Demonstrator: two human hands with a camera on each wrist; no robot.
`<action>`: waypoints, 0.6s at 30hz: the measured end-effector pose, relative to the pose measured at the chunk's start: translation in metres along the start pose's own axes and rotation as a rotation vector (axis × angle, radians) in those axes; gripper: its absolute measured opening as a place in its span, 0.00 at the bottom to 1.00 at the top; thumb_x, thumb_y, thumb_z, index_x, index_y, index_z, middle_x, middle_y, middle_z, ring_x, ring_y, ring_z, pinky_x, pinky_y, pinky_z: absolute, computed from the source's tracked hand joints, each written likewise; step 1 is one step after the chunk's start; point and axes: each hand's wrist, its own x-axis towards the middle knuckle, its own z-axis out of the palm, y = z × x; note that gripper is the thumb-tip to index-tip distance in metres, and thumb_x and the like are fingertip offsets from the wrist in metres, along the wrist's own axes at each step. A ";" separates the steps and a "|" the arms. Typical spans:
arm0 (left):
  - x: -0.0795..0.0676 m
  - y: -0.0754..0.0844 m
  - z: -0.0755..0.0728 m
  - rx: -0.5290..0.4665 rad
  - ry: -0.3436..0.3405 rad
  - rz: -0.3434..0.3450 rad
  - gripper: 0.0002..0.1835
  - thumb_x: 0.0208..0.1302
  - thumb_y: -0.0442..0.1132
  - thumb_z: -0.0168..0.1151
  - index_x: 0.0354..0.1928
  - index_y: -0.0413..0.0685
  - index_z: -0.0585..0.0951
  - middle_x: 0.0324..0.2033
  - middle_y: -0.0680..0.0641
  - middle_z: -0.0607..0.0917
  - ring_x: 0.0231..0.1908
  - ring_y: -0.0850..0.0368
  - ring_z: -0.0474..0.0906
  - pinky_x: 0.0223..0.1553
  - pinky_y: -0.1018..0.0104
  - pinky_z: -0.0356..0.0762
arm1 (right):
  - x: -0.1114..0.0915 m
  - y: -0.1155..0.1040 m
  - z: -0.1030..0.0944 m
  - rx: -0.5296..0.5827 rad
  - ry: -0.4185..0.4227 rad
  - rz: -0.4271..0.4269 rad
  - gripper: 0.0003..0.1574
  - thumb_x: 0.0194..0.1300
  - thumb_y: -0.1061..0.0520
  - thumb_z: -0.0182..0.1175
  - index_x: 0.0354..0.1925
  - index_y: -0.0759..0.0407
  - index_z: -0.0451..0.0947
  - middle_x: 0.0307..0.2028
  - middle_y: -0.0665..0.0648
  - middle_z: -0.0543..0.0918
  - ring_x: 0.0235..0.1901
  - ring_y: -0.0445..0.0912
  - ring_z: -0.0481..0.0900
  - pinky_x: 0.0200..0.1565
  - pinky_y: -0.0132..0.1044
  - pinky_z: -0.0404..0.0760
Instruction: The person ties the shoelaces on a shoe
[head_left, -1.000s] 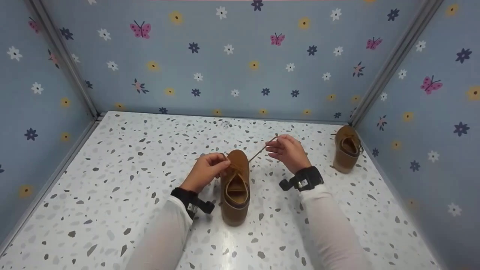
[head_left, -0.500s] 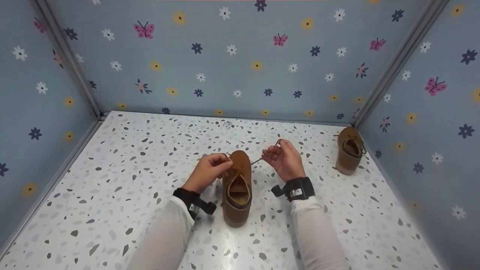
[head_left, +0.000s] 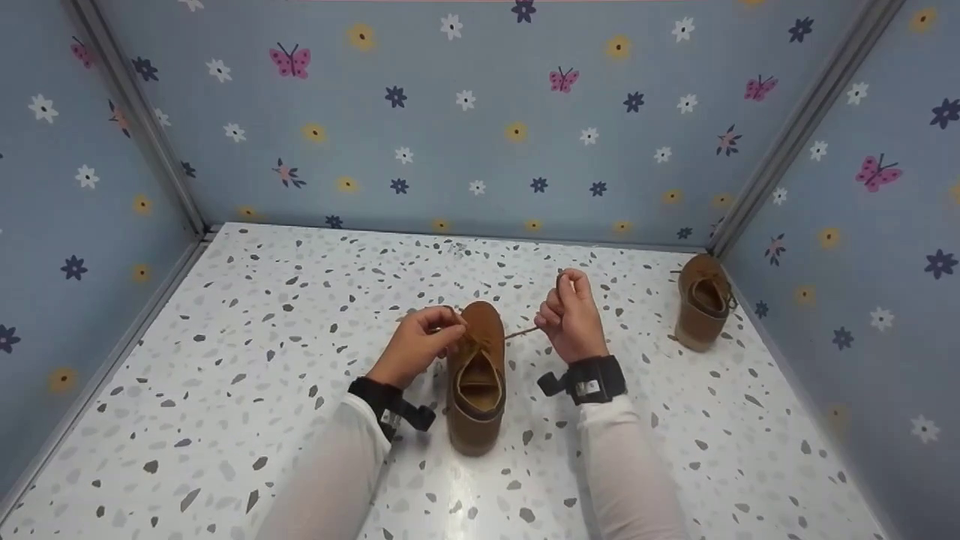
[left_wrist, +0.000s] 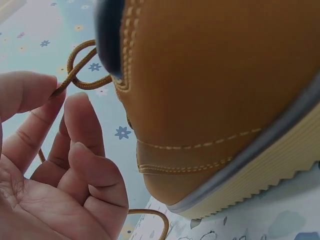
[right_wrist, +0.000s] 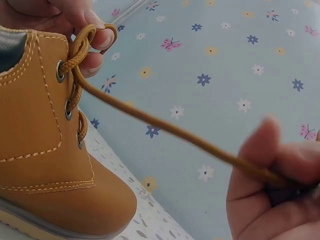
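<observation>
A tan lace-up ankle shoe (head_left: 475,431) stands upright on the speckled surface, toe pointing away from me. My left hand (head_left: 415,343), at its left side by the eyelets, pinches a brown shoelace (left_wrist: 70,80) between thumb and forefinger; a loop of it shows beside the collar in the left wrist view. To the right of the shoe, my right hand (head_left: 576,322) grips the other stretch of shoelace (right_wrist: 165,126), fingers curled round it. That stretch runs taut from the top eyelet to the hand. The right hand's far side is cut off in its wrist view.
A matching tan shoe (head_left: 701,315) stands at the far right, near the corner. Blue panels (head_left: 450,150) with flowers and butterflies rise at the back and both sides. The white speckled surface (head_left: 262,337) spreads around both arms.
My right hand first came in toward the shoe, then drew slightly back, its fingers curling further along the lace. My left hand has kept its place by the eyelets.
</observation>
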 end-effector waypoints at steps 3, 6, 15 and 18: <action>0.000 0.002 0.001 -0.022 0.011 -0.023 0.06 0.70 0.37 0.67 0.45 0.43 0.85 0.36 0.50 0.86 0.32 0.56 0.81 0.35 0.65 0.80 | 0.000 -0.003 0.001 -0.032 -0.020 -0.015 0.07 0.85 0.46 0.43 0.51 0.46 0.64 0.20 0.45 0.57 0.17 0.38 0.55 0.24 0.32 0.59; 0.001 0.002 0.001 -0.052 0.022 -0.051 0.06 0.71 0.37 0.66 0.45 0.43 0.84 0.39 0.49 0.87 0.31 0.56 0.80 0.35 0.66 0.80 | -0.001 -0.005 0.001 -0.081 -0.018 0.002 0.11 0.85 0.47 0.43 0.55 0.50 0.65 0.19 0.45 0.57 0.17 0.39 0.54 0.23 0.32 0.57; 0.001 0.003 0.003 -0.171 0.029 -0.085 0.04 0.76 0.38 0.61 0.41 0.46 0.79 0.42 0.50 0.90 0.30 0.60 0.80 0.33 0.70 0.79 | -0.003 -0.009 0.009 -0.176 -0.060 0.135 0.25 0.76 0.63 0.45 0.67 0.68 0.67 0.23 0.46 0.60 0.22 0.40 0.55 0.29 0.34 0.60; 0.001 0.003 0.004 -0.180 0.019 -0.078 0.06 0.77 0.39 0.60 0.40 0.46 0.79 0.41 0.49 0.90 0.30 0.60 0.80 0.34 0.70 0.80 | -0.005 -0.007 0.010 -0.231 -0.087 0.124 0.21 0.79 0.65 0.45 0.63 0.72 0.73 0.26 0.48 0.62 0.25 0.40 0.57 0.31 0.33 0.62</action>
